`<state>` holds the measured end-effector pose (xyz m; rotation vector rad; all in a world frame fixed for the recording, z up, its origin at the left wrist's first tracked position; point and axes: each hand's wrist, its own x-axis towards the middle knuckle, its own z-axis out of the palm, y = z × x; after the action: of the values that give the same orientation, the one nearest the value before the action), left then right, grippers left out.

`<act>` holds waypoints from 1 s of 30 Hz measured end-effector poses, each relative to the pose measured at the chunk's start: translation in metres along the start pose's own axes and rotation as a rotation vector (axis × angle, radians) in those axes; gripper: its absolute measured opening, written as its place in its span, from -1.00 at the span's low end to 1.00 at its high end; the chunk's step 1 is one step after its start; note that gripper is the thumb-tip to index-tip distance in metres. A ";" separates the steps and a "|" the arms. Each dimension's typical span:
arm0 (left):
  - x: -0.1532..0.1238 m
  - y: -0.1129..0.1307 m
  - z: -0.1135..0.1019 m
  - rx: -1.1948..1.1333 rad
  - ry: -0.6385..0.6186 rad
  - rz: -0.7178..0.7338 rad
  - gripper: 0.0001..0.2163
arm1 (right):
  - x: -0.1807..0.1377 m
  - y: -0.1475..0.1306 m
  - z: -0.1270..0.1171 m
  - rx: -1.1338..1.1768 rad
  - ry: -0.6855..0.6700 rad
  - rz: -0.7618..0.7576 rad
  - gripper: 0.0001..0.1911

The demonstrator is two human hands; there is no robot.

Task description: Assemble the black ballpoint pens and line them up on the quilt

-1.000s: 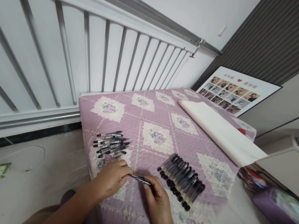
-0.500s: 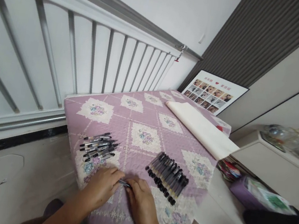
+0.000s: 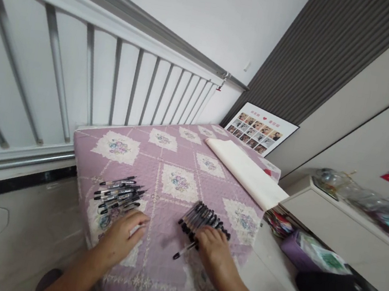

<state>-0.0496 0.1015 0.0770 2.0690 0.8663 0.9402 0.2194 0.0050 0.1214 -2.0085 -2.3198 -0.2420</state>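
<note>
I count two groups of pens: about seven in the left pile and roughly eight in the right row. One loose pen sits at my right hand. One cream roll and one photo board.

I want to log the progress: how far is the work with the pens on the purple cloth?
Looks done: a neat row of pens lies side by side on the cloth. In hand: the right hand holds one pen beside that row; the left hand rests by the loose pile of pens. Left: that pile, probably about ten pens.
</note>
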 end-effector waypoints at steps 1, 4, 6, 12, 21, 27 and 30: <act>0.002 -0.005 -0.004 0.008 0.070 -0.019 -0.82 | 0.001 0.014 -0.006 -0.010 0.007 0.006 -0.80; 0.006 -0.023 -0.018 0.052 0.252 -0.094 -0.80 | 0.010 0.047 -0.017 -0.038 -0.004 -0.026 -0.81; 0.007 -0.035 -0.028 0.081 0.343 -0.145 -0.79 | 0.017 0.060 -0.017 -0.050 -0.009 -0.042 -0.80; 0.010 -0.056 -0.052 0.184 0.460 -0.242 -0.79 | 0.028 0.073 0.010 0.003 -0.009 -0.111 -0.75; 0.014 -0.044 -0.053 0.486 0.251 -0.170 -0.82 | 0.038 0.058 0.018 0.106 0.132 -0.119 -0.74; 0.015 -0.039 -0.052 0.617 0.147 -0.287 -0.88 | 0.065 -0.038 0.021 0.365 0.098 -0.168 -0.80; 0.015 -0.036 -0.050 0.672 0.085 -0.297 -0.89 | 0.088 -0.085 0.034 0.469 0.094 -0.185 -0.81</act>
<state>-0.0923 0.1481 0.0780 2.3477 1.6567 0.6233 0.1240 0.0851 0.0946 -1.5317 -2.2389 0.1825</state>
